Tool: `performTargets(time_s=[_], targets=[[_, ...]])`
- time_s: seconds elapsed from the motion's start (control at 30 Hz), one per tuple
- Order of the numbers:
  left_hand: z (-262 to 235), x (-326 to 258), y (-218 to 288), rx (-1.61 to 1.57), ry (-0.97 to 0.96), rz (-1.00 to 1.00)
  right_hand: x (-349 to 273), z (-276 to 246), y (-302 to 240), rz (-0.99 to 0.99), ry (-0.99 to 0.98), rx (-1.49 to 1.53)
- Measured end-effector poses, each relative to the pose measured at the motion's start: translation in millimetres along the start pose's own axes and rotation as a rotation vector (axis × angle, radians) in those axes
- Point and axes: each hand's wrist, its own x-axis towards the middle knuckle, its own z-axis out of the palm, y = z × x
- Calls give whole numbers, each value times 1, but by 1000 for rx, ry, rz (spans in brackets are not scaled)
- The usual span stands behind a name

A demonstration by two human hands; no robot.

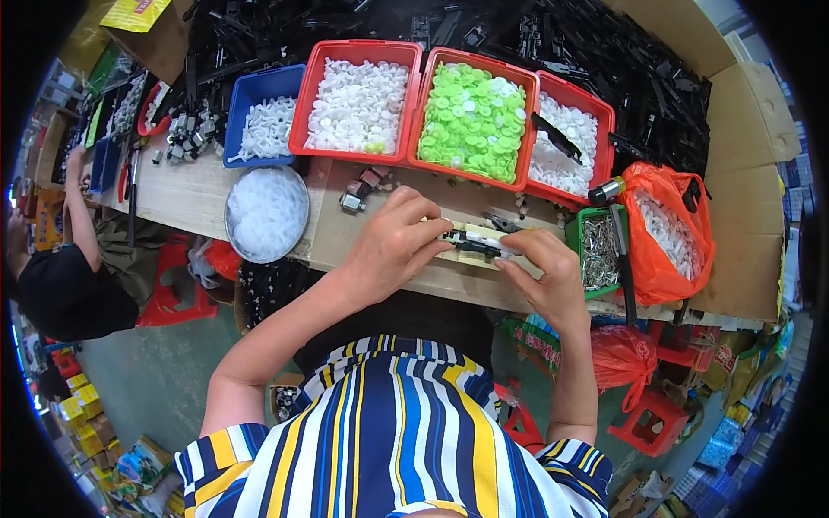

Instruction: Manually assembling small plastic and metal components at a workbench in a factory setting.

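Observation:
Over the table's near edge, my left hand [399,239] pinches one end of a small black and cream plastic assembly [473,242]. My right hand [551,272] has thumb and fingers closed on its other end, where a small white plastic piece [508,250] shows. The fingertips cover part of the assembly, so its exact kind is unclear. Behind my left hand, a few dark red and silver parts [367,186] lie on the cardboard. A red bin of light green discs [473,121] stands beyond my hands, beside a red bin of white plastic pieces [358,108].
At left are a blue bin [263,116] and a metal bowl of translucent pieces [268,214]. A green tray of metal parts [600,250] and an orange bag [669,233] stand at right. Black plastic parts [639,99] heap behind the bins. Another person [73,289] sits at left.

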Motion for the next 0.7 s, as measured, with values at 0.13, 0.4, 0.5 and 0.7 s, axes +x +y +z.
performTargets(time_s=[0.13, 0.4, 0.5, 0.7], targets=[[8, -1, -3, -9, 2, -5, 2, 5, 3, -19, -32, -46], [27, 4, 3, 4, 11, 53, 2, 19, 3, -43, -25, -50], [34, 2, -3, 77, -21, 111, -2, 24, 8, -35, 20, -34], [35, 3, 2, 157, 8, 158, -10, 28, 14, 80, 90, 113]])
